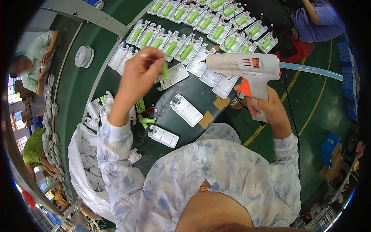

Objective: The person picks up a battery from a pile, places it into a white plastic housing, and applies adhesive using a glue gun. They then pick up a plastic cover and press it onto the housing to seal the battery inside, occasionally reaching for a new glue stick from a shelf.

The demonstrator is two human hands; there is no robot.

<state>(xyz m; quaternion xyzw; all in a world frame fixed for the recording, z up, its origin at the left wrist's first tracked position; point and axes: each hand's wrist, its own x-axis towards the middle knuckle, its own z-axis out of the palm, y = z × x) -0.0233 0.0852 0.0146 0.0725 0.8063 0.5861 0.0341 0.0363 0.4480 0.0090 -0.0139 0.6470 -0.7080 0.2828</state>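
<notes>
Left hand raised over the middle of the dark green worktable, fingers pinched shut on a small green cylindrical battery with thin red wire; battery hangs just above an open white plastic housing shell.

Right hand past the table's right edge, fingers wrapped tight round the grip of a white hot-glue gun with orange trigger. Nozzle points left, tip close to the battery but apart from it. Translucent glue stick pokes out the back, over the floor.

Far edge: rows of white shells already loaded with green batteries, packed tight, little room. Empty white shells scattered at the middle and near edge, bare gaps between them.

Left edge: white plastic bag of white parts, touching the table. Beyond it a long green conveyor with other people working. Green floor with yellow line on the right, blue crates beyond.
</notes>
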